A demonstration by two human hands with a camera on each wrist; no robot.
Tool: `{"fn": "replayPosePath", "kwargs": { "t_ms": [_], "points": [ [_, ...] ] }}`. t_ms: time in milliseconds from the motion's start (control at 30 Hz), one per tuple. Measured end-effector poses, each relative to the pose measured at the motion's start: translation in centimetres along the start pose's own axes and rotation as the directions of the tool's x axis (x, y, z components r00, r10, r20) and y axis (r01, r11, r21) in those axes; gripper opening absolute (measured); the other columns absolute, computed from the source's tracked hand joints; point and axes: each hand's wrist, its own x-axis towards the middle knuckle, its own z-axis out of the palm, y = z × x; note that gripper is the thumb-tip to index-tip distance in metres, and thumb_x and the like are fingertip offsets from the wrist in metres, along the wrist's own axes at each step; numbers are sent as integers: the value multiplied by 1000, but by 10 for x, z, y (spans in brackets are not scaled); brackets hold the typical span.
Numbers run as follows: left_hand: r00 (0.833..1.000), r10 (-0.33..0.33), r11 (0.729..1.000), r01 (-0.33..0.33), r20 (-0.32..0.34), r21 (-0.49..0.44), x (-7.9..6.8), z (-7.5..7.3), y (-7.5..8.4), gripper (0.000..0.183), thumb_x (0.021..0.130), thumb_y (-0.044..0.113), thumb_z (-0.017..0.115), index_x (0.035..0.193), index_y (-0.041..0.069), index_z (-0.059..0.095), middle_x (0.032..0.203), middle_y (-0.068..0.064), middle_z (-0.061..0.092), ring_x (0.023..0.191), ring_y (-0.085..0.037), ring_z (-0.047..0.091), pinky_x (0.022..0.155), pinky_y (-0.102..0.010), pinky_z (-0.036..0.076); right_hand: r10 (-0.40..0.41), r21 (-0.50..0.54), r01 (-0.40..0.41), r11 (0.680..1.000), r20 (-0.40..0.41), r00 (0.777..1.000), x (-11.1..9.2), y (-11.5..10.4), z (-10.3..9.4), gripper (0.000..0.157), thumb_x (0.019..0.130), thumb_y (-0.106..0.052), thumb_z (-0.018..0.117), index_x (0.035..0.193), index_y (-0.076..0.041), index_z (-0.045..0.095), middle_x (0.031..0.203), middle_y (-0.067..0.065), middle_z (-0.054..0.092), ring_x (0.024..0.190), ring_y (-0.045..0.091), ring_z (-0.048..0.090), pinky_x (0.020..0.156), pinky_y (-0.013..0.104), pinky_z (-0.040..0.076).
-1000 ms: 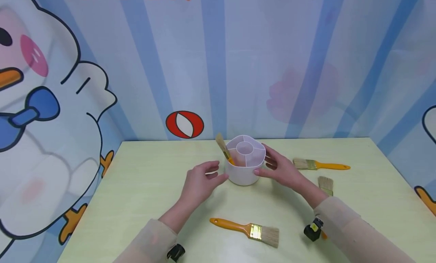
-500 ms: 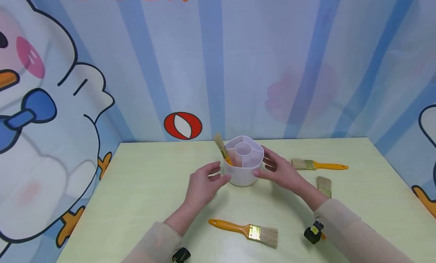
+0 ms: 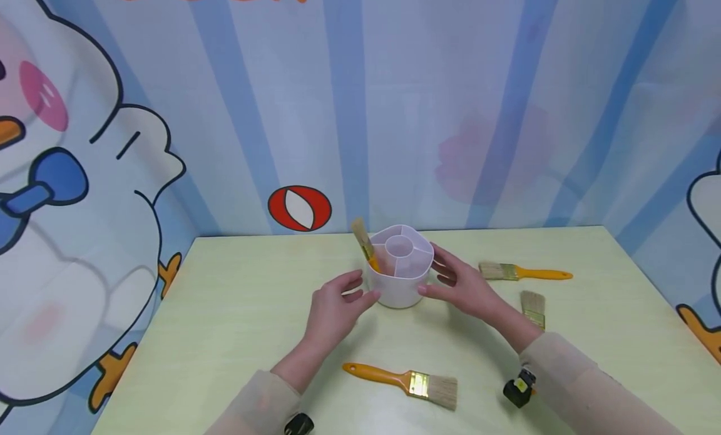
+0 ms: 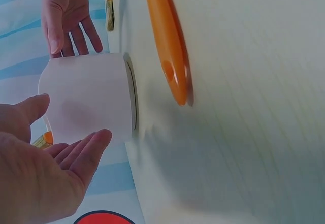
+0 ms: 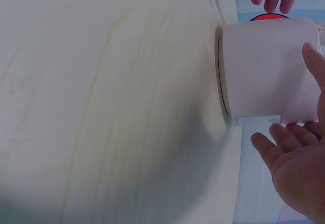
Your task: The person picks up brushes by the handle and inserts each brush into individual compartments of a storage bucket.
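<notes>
A white round organizer [image 3: 398, 291] with divided compartments and a central ring stands upright on the table. One flat paintbrush [image 3: 366, 246] leans in its left compartment, bristles up, orange handle mostly hidden inside. My left hand [image 3: 335, 307] is beside the organizer's left front, fingers loosely bent, gripping nothing; whether a fingertip touches the wall I cannot tell. On the other side, my right hand [image 3: 464, 286] has its fingers along the organizer's right wall and its thumb near the front. Contact there is also unclear, though the right wrist view shows the fingertips [image 5: 279, 132] very close to the wall.
A paintbrush [image 3: 405, 380] lies crosswise near the front, bristles to the right. Another brush [image 3: 521, 272] lies at the back right. Below it, a further brush [image 3: 533, 307] is partly covered by the right forearm. A printed cloth backdrop [image 3: 405, 109] rises behind the table [image 3: 253, 316].
The whole scene has shifted slightly left in the view. My left hand has come a little closer to the organizer; the right hand and the brushes hold their places.
</notes>
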Motion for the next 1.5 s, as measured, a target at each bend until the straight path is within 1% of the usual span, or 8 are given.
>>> {"fn": "replayPosePath", "kwargs": {
  "t_ms": [267, 433, 533, 700, 867, 1133, 1267, 1500],
  "points": [
    [1000, 7, 1000, -7, 9, 29, -1, -2, -7, 59, 96, 26, 83, 148, 8, 63, 146, -15, 66, 127, -35, 70, 94, -42, 64, -17, -7, 17, 1000, -16, 1000, -3, 0, -1, 92, 94, -25, 85, 167, -5, 33, 168, 22, 39, 150, 46, 45, 116, 56, 46],
    [996, 25, 993, -35, 87, 115, -1, -7, -13, 63, 94, 28, 85, 150, 11, 62, 149, -13, 64, 130, -34, 68, 97, -43, 63, -30, -32, 28, 999, -33, 999, -2, 2, -7, 91, 95, -23, 85, 166, -2, 32, 166, 23, 42, 148, 46, 47, 116, 57, 47],
    [987, 54, 975, -85, 152, 207, -2, -10, -17, 65, 93, 31, 87, 151, 14, 62, 149, -11, 64, 132, -35, 66, 102, -47, 61, -32, -39, 31, 999, -18, 999, 1, 3, -13, 95, 95, -23, 85, 168, -2, 28, 169, 24, 36, 151, 47, 43, 117, 58, 45],
    [961, 100, 920, -188, 259, 343, -4, -13, -23, 71, 90, 37, 89, 153, 20, 61, 153, -3, 62, 142, -32, 58, 115, -52, 51, -19, -66, 22, 998, 44, 999, 9, 2, -22, 104, 93, -26, 87, 171, -6, 20, 174, 22, 26, 157, 45, 33, 121, 59, 39],
    [911, 134, 867, -298, 389, 400, -6, -15, -26, 75, 88, 39, 90, 154, 22, 60, 158, 2, 58, 148, -27, 52, 121, -52, 45, -7, -114, 18, 993, 93, 996, 17, -1, -28, 110, 91, -31, 89, 172, -7, 17, 176, 21, 21, 159, 44, 28, 123, 58, 37],
    [803, 168, 779, -464, 573, 422, -11, -14, -27, 77, 87, 42, 90, 155, 26, 59, 162, 8, 53, 155, -18, 43, 126, -49, 38, -41, -110, 60, 992, 163, 986, 24, -4, -34, 110, 92, -27, 88, 172, -8, 15, 178, 17, 16, 161, 40, 24, 126, 56, 33],
    [749, 207, 722, -551, 630, 419, -14, -10, -27, 76, 88, 41, 90, 155, 23, 59, 162, 7, 52, 156, -17, 41, 128, -45, 35, -64, -113, 84, 990, 174, 983, 27, -7, -34, 109, 92, -25, 88, 172, -6, 16, 177, 19, 17, 161, 41, 25, 126, 57, 33],
    [676, 239, 610, -663, 697, 434, -19, 0, -26, 71, 91, 42, 87, 154, 22, 61, 162, 6, 53, 155, -15, 41, 129, -41, 34, -51, -98, 70, 993, 189, 981, 31, -8, -32, 112, 90, -26, 89, 172, -7, 14, 178, 17, 16, 161, 38, 25, 127, 56, 32]
  ]
}}
